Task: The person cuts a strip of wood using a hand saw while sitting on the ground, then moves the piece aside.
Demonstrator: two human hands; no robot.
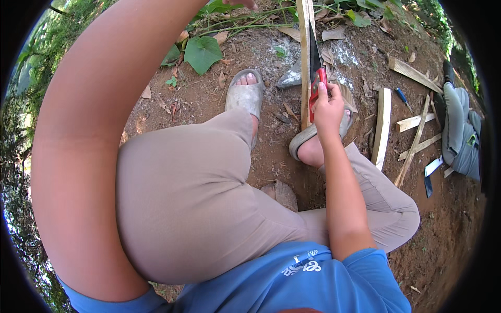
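My right hand [329,108] is closed around the red handle of a hand saw [314,55]. The saw's dark, narrow blade points away from me, close along the right side of a long wooden strip [305,57]. That strip runs from the top edge down to my right sandal [308,136]; whether the sandal presses on it I cannot tell. My left arm reaches far forward, and only a bit of my left hand [244,3] shows at the top edge. Most of its fingers are cut off from view.
My left sandal [244,96] rests on bare soil near a grey stone [290,77]. Several wood pieces [382,128] lie at right, with a blue-handled tool [402,96] and a white-and-dark flat object [432,167]. Grey clothing [459,130] sits beyond. Leafy vines [202,53] grow ahead.
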